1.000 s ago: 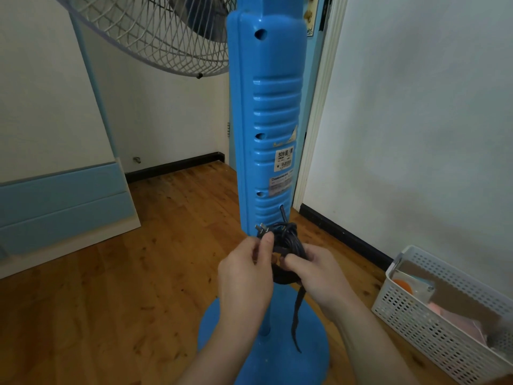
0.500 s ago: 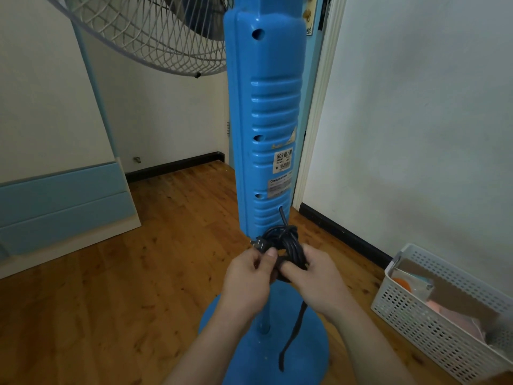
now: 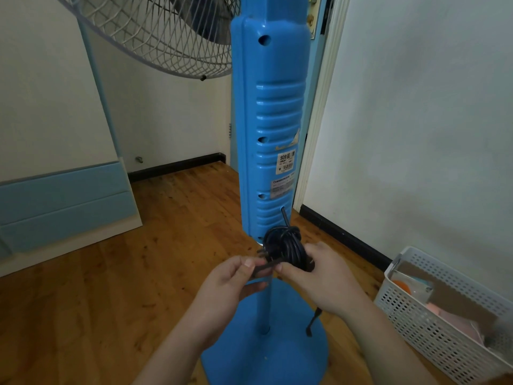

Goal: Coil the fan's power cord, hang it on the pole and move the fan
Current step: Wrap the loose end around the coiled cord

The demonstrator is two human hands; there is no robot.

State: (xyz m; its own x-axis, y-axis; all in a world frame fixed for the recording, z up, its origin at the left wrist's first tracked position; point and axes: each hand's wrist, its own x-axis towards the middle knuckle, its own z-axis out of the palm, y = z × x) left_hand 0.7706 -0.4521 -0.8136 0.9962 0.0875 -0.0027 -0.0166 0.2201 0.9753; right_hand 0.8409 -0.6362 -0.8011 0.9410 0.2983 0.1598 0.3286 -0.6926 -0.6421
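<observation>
Power cord (image 3: 286,248): black, wound into a tight coil, held in front of the lower end of the blue fan column (image 3: 270,129), from which a short lead of cord runs down into the bundle. Plug prongs (image 3: 261,252) project from the coil's left side.

Right hand (image 3: 319,282): fingers curled closed around the right side of the coil, thumb tip pressed at its lower left edge.

Left hand (image 3: 230,284): thumb and forefinger pinched shut on a flat dark strap (image 3: 263,266) that leads rightward from the pinch to the coil. A second dark strap end (image 3: 312,322) hangs below the right hand, down toward the base.

Thin blue pole (image 3: 266,304): directly behind and below the two hands, rising from the round blue base (image 3: 266,354).

Fan guard (image 3: 155,34): white wire, above and left of the hands.

Floor (image 3: 111,287): wooden boards, beneath everything.

White perforated basket (image 3: 416,309): well apart to the right of the right hand, against the wall, with items inside too unclear to identify.
</observation>
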